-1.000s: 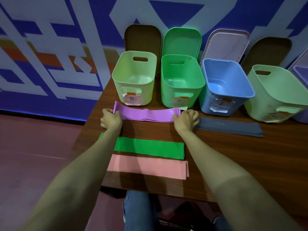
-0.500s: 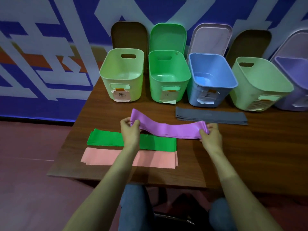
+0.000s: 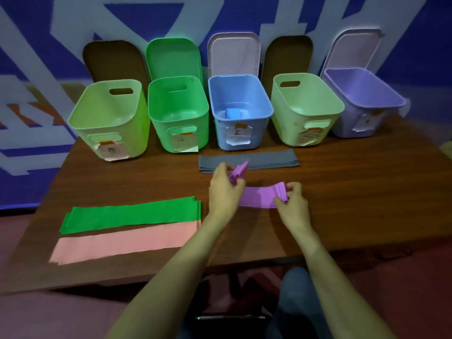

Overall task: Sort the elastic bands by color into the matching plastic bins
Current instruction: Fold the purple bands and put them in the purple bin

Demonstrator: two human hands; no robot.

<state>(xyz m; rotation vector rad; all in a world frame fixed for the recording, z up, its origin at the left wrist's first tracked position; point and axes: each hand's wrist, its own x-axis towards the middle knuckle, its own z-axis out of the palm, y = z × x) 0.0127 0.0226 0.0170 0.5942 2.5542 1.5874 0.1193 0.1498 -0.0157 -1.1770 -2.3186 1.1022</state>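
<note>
The purple band (image 3: 259, 197) stretches between both hands low over the surface (image 3: 146, 177), just in front of the grey bands (image 3: 264, 159); whether it touches the wood I cannot tell. The left hand (image 3: 223, 194) has its fingers curled round 1 bunched end, and the right hand (image 3: 293, 204) pinches the other. The band looks thin, light and floppy, creasing where unsupported, and likely springy if an end slips. Gathered into 1 small bundle, gripped across the folds, it should carry well to the purple bin (image 3: 347, 128) at far right.
</note>
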